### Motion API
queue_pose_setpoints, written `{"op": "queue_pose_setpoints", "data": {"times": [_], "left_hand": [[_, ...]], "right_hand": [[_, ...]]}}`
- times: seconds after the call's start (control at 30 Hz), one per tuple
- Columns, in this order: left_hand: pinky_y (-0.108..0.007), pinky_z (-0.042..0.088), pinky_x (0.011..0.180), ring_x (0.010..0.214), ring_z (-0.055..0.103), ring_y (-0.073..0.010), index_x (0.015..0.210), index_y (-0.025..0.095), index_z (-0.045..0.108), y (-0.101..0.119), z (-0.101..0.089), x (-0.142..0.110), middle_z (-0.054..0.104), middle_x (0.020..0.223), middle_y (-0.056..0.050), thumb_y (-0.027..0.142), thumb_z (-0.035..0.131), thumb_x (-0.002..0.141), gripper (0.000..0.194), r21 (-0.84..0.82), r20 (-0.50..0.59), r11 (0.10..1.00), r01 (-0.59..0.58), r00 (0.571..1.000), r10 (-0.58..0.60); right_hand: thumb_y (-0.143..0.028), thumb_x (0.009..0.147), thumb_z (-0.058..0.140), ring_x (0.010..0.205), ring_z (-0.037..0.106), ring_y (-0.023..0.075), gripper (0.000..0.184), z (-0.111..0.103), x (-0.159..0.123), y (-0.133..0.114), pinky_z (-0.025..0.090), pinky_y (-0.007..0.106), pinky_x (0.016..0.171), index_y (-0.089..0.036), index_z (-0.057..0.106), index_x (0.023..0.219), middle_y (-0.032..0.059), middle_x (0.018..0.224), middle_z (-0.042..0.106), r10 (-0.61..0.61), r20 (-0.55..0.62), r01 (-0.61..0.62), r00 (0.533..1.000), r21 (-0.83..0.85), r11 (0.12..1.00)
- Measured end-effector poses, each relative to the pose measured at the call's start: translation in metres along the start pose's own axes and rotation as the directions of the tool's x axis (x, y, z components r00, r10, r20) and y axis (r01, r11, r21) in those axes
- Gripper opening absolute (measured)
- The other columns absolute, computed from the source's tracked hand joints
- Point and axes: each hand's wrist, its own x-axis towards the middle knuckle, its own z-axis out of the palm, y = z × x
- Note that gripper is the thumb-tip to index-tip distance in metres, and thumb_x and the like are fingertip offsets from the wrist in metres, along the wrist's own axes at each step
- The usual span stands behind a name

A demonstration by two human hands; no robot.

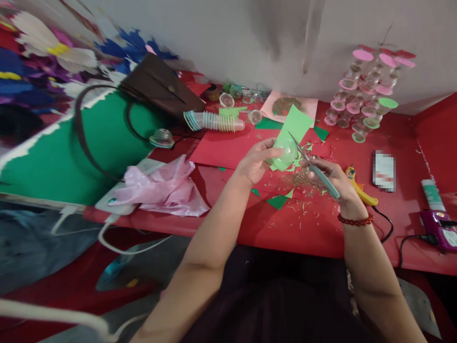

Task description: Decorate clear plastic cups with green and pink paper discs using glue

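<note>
Head view: the red table [217, 152] spreads across the scene, and both forearms reach forward over it, converging at a clear plastic cup [286, 151]. The left hand [259, 159] comes in from the cup's left, fingers bent and closed on it, holding it against a sheet of light green paper [298, 121] that rises behind it. The right hand [328, 176], to the cup's right, is curled around the handles of the scissors [323, 180], blades slanting up toward the paper beside the cup; how far they are parted is unclear.

A brown handbag [162, 85] leans well to the cup's left, with a pink plastic bag [164, 188] nearer the person on that side. A tower of cups [369, 93] stands right of and beyond the cup; a stack of cups [214, 121] lies to its left. A yellow glue gun [362, 190] rests right of it, past the right hand. Paper scraps [278, 202] litter the surface below the cup, partly hidden by the right hand.
</note>
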Motion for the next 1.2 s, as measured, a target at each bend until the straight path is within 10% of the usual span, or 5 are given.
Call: {"op": "queue_pose_setpoints", "data": {"times": [0.33,0.6,0.93,1.2], "left_hand": [[-0.027,0.058,0.063,0.078,0.075,-0.0182,0.105,0.024,0.077,-0.007,-0.005,0.005,0.081,0.097,-0.003,0.053,0.101,0.061,0.058,-0.164,-0.063,0.986,-0.038,0.998,0.028],[-0.036,0.062,0.106,0.134,0.07,-0.0237,0.116,0.024,0.066,-0.034,0.032,-0.005,0.08,0.117,-0.004,0.034,0.09,0.08,0.044,-0.439,-0.21,0.895,-0.082,0.978,-0.014],[-0.027,0.064,0.076,0.091,0.078,-0.019,0.098,0.024,0.065,-0.024,0.017,0.001,0.078,0.096,0.0,0.034,0.097,0.068,0.045,-0.301,-0.306,0.942,-0.152,0.951,0.055],[-0.028,0.063,0.074,0.095,0.079,-0.0224,0.094,0.023,0.073,-0.013,0.014,0.003,0.08,0.093,-0.002,0.036,0.094,0.07,0.035,-0.217,-0.244,0.956,-0.199,0.959,0.144]], "right_hand": [[-0.047,0.062,0.096,0.066,0.043,0.0114,0.044,0.003,0.003,0.001,0.033,0.027,0.056,-0.019,0.082,0.093,-0.002,0.075,0.057,0.0,-0.064,0.002,0.998,0.035,0.999],[-0.054,0.064,0.093,0.068,0.047,0.0132,0.045,0.01,0.009,0.013,0.04,0.028,0.058,-0.021,0.081,0.092,-0.0011,0.077,0.06,-0.055,-0.151,0.065,0.987,0.06,0.996],[-0.051,0.057,0.1,0.071,0.052,0.0136,0.046,0.01,0.007,0.007,0.04,0.028,0.059,-0.021,0.082,0.086,0.0002,0.078,0.064,-0.001,-0.095,0.006,0.995,0.054,0.999],[-0.055,0.059,0.099,0.064,0.046,0.0115,0.048,0.003,0.0,-0.002,0.034,0.027,0.055,-0.019,0.084,0.089,-0.0011,0.071,0.06,0.005,-0.033,-0.005,0.999,0.005,1.0]]}}
